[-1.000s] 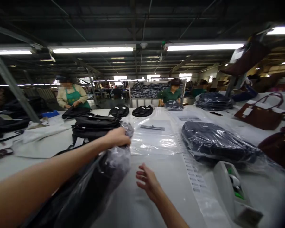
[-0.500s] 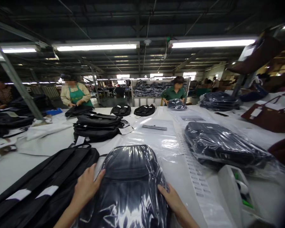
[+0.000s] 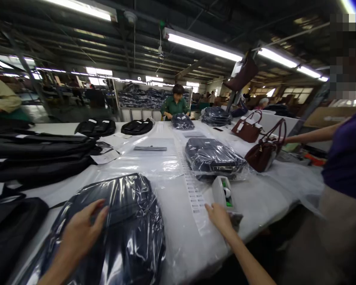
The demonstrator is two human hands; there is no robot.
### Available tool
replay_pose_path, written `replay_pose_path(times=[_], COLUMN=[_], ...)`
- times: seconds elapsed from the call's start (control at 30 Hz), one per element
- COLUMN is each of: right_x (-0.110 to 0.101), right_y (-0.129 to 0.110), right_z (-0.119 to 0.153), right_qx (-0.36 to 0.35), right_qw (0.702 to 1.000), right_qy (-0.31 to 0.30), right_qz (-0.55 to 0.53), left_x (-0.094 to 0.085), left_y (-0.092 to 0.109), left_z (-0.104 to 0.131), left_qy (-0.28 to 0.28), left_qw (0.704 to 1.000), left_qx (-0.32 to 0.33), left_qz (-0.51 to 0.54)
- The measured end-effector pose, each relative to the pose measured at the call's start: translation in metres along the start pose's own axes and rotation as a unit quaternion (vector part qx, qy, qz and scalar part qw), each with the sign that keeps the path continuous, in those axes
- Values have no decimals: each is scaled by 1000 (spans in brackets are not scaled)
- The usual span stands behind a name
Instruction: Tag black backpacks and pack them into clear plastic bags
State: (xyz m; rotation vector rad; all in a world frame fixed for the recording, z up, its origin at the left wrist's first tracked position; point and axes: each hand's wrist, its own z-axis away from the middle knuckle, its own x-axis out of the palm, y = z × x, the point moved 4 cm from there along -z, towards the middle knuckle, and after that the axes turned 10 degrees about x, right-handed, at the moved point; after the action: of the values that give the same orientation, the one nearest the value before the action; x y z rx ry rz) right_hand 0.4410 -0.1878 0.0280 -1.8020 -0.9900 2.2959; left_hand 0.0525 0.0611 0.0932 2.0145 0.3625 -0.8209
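Note:
A dark backpack in a clear plastic bag [image 3: 130, 221] lies flat in front of me. My left hand [image 3: 81, 231] is over its left half, fingers apart and holding nothing; whether it touches the plastic I cannot tell. My right hand [image 3: 221, 219] is at the right edge of a long sheet of printed labels [image 3: 192, 192], just below a tape dispenser [image 3: 222, 192] with a white roll and green parts. Its fingers reach forward, and nothing shows in them.
Black backpacks [image 3: 41, 158] are stacked at left. Beyond the labels lies another bagged backpack [image 3: 210, 156]. Clear plastic bags [image 3: 154, 162] cover the middle. Brown handbags [image 3: 262, 154] stand at right, near a person in purple [image 3: 350, 154]. A person in green [image 3: 176, 105] works opposite.
My view has turned right. My right hand has left the bagged backpack's side and moved right to the labels and tape dispenser. The left hand has shifted onto the bag's upper face.

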Motion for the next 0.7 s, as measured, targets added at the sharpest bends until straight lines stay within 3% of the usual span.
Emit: replay_pose_path(times=[0.03, 0.1, 0.17, 0.27, 0.33, 0.43, 0.6, 0.63, 0.7], right_x=[4, 16, 26, 32, 30, 26, 22, 21, 18], right_y=[3, 4, 4, 10, 16, 22, 17, 16, 15], right_z=[-6, -12, -17, -26, -32, -35, -28, -27, -26], right_qx=[15, 29, 24, 5, -5, -10, -11, -18, -49], right_qw=[1000, 999, 1000, 995, 986, 958, 864, 868, 905], right_qy=[3, 2, -8, -41, -73, -122, -207, -214, -190], right_qz=[10, 12, -12, -86, -152, -259, -459, -447, -378], left_x=[21, 77, 140, 218, 252, 277, 289, 293, 302], left_y=[36, 96, 132, 147, 147, 155, 179, 181, 180], left_z=[-8, -16, -16, -11, -4, 9, 20, 21, 23], left_qy=[-41, -161, -245, -274, -278, -295, -324, -325, -317], left_qw=[997, 964, 917, 894, 882, 848, 781, 778, 788], left_qx=[14, -4, -72, -146, -183, -188, -131, -126, -122], left_qz=[59, 210, 307, 322, 333, 398, 518, 522, 514])
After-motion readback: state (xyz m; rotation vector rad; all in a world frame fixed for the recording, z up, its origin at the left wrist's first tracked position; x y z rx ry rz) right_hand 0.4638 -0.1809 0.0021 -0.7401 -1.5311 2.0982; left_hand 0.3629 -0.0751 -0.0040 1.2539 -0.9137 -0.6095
